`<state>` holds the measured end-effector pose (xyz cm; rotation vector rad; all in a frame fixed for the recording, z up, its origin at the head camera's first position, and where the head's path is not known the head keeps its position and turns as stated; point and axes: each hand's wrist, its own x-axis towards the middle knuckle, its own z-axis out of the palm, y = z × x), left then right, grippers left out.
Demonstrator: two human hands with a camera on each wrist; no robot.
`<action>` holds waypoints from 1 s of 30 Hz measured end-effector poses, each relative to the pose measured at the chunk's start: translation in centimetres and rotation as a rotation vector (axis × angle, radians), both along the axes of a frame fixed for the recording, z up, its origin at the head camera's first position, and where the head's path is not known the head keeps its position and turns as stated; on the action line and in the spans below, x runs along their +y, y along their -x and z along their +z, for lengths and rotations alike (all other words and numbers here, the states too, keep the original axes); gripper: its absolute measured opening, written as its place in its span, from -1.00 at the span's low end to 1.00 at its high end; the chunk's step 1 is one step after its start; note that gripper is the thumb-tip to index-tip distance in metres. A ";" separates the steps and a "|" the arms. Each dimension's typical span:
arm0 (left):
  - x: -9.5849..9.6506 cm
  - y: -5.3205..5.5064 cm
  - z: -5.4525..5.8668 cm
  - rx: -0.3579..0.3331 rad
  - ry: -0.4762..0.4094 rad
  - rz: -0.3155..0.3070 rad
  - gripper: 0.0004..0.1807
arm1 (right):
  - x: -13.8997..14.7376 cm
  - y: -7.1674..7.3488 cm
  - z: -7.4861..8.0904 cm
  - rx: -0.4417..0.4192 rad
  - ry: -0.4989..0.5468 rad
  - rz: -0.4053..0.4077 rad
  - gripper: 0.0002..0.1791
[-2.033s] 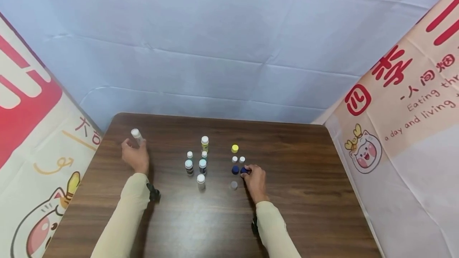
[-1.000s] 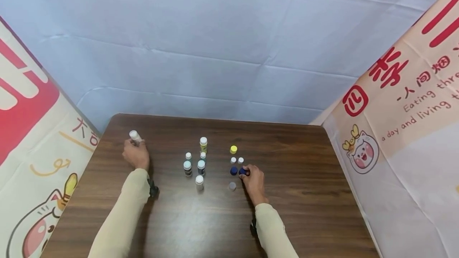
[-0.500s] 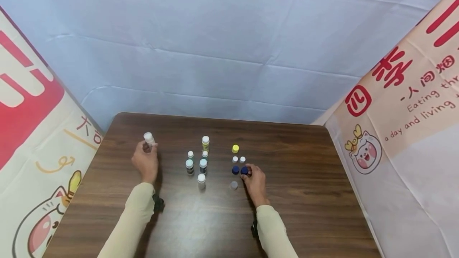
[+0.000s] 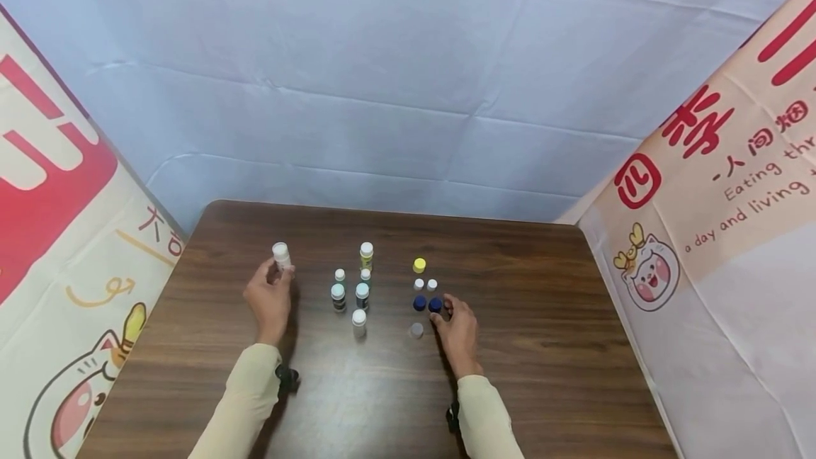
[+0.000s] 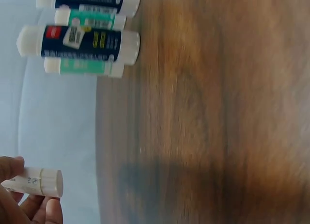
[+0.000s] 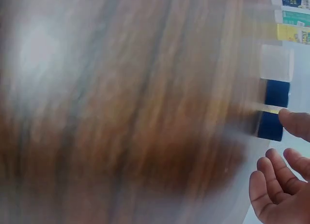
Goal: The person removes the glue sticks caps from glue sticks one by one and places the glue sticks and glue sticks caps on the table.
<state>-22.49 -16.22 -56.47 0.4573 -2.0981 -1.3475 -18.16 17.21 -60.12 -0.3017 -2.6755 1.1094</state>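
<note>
In the head view my left hand (image 4: 270, 303) holds a white glue stick (image 4: 281, 253) at the left of the group, with its fingers and thumb around the lower part. The left wrist view shows that glue stick (image 5: 46, 182) held above the table. My right hand (image 4: 459, 335) is beside the right-hand dark blue cap (image 4: 435, 304), its thumb and fingers spread around it. In the right wrist view a gap shows between the fingers (image 6: 278, 178) and the blue cap (image 6: 270, 126); the thumb overlaps the cap's edge, and I cannot tell whether it touches.
Several glue sticks stand upright mid-table: one yellow (image 4: 366, 256), two small green, two navy (image 4: 362, 296) and one white (image 4: 360, 323). Right of them sit a yellow cap (image 4: 418, 265), two small white caps (image 4: 418, 284), another blue cap (image 4: 419, 303) and a clear cap (image 4: 416, 331).
My left hand has moved right with the white glue stick, toward the standing group. The right hand's fingers, earlier on the blue cap, have spread away from it; the cap stays in place.
</note>
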 end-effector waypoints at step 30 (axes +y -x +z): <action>5.0 -3.9 2.3 0.252 0.421 -0.373 -0.52 | -4.0 -0.8 6.5 0.130 0.724 0.049 -0.63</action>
